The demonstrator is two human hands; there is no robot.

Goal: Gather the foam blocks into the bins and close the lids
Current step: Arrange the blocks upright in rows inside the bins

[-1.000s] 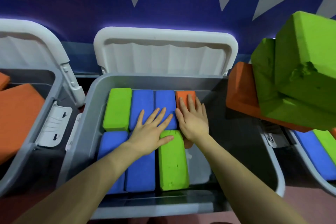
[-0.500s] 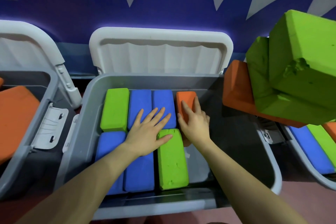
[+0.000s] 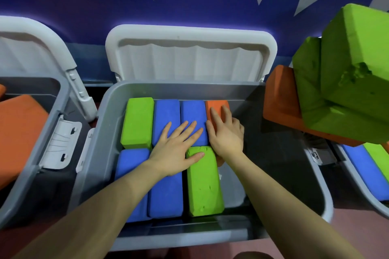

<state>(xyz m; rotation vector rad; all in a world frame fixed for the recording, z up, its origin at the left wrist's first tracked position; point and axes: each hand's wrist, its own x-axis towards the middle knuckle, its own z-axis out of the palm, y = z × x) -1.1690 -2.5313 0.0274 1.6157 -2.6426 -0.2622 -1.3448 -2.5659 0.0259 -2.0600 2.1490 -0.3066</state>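
The middle grey bin (image 3: 181,90) stands with its white lid (image 3: 189,59) tipped back against the wall. Inside lie a green block (image 3: 137,122), two blue blocks (image 3: 166,113) and an orange block (image 3: 217,104) at the back. Two more blue blocks (image 3: 166,195) and a green block (image 3: 204,183) fill the front. My left hand (image 3: 174,149) lies flat on the blue blocks, its thumb on the front green one. My right hand (image 3: 226,136) holds the orange block: thumb along its left side, two fingers on top, outer fingers bent over its right edge.
A left bin (image 3: 21,185) with its lid up holds a large orange foam piece (image 3: 19,128). At the right, big green blocks (image 3: 353,82) are piled on an orange block (image 3: 282,99) above a third bin (image 3: 345,166) holding blue and green blocks. The middle bin's right part shows bare floor.
My right hand went from lying flat to shifting right on the orange block, with its outer fingers bending over the edge. My left hand stayed in place.
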